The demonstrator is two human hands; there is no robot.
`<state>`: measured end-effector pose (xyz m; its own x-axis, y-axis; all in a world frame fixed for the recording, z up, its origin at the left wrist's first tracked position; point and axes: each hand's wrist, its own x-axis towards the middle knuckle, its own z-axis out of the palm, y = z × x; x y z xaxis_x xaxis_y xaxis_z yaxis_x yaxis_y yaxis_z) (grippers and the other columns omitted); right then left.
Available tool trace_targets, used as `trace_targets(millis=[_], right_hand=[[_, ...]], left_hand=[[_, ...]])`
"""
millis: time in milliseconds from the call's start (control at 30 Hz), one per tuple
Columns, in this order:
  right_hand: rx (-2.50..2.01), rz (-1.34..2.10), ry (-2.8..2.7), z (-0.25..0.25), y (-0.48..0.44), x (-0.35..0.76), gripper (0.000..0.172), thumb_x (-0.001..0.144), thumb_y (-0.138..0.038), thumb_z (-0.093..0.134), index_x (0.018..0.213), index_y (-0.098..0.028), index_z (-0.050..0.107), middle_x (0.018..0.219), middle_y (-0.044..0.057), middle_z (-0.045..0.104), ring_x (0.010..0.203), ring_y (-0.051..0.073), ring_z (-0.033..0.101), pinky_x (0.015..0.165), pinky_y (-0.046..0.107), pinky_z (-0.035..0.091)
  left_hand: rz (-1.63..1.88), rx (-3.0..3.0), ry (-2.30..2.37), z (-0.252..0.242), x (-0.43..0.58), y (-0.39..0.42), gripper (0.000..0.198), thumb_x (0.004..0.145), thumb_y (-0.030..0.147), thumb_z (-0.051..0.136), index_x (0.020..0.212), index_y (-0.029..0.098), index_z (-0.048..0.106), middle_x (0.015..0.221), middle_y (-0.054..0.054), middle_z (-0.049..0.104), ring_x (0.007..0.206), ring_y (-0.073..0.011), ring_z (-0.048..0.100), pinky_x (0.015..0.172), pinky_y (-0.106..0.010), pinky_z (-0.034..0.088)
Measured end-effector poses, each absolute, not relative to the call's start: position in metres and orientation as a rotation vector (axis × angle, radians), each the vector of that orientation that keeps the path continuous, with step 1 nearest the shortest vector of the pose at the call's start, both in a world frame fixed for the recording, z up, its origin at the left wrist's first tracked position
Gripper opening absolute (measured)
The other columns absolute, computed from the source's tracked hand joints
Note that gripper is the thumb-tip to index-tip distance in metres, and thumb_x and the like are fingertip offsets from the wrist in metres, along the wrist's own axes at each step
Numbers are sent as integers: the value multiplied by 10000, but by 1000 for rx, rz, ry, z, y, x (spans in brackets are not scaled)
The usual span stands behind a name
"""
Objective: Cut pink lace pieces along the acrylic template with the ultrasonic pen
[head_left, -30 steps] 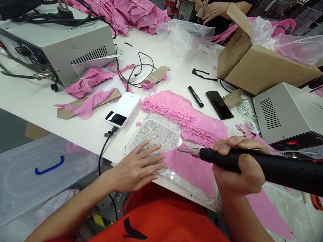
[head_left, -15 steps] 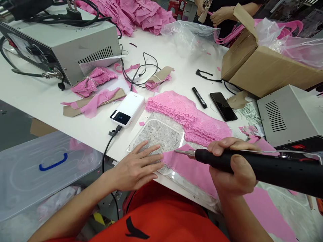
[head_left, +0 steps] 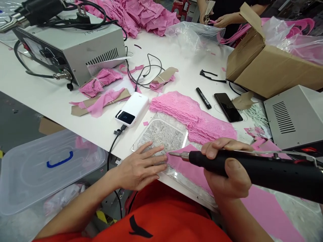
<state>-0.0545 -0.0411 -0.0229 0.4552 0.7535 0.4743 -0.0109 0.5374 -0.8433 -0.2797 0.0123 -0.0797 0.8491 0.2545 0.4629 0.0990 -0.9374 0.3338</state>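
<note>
Head view: right hand (head_left: 228, 181) is gripping the black handpiece (head_left: 277, 173), metal tip (head_left: 178, 154) pointing at the left end of the pink fabric panel (head_left: 190, 169), near centre. Left hand (head_left: 140, 168) is resting there, fingers wide: keep them clear, fabric flat.

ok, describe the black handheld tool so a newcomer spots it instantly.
Find the white table, then the right hand over its near side. That hand grips the thick black tool; unlike the marker and phone beyond, it's held, with a pointed metal tip.
</note>
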Motion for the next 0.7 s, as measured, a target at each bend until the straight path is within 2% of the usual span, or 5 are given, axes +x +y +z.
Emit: trace_targets(millis=[133, 400, 567, 700], right_hand=[[-881, 558, -1014, -25, -40, -59, 121, 796, -289, 644, 884, -217, 600, 825, -10, 598, 573, 103, 545, 565, 326, 539], [-815, 581, -1040, -29, -34, -64, 77, 841, -233, 631, 911, -230, 599, 850, -21, 605, 623, 93, 583, 610, 298, 536], [-747, 560, -964, -27, -35, -60, 144, 837, -319, 641, 954, -244, 602, 898, -9, 608, 604, 92, 589, 589, 297, 503], [-785, 436, -878, -11, -60, -23, 163, 793, -333, 631, 923, -236, 625, 886, -2, 616, 578, 92, 569, 549, 289, 490]], left_hand=[[744, 2729, 264, -80, -280, 13, 300, 961, 214, 520, 1243, 163, 611, 1325, -62, 651, 1442, -250, 379, 1254, -469, 179], [706, 2787, 268, -78, -282, 15, 353, 944, 174, 522, 1290, 193, 590, 1346, -53, 637, 1449, -256, 368, 1233, -495, 227], [732, 2860, 203, -86, -289, 25, 479, 913, 108, 508, 1379, 218, 529, 1404, -38, 590, 1450, -256, 366, 1230, -499, 236], [871, 2810, 190, -93, -280, 29, 515, 895, 104, 552, 1401, 194, 519, 1361, -74, 622, 1421, -287, 411, 1213, -504, 279]])
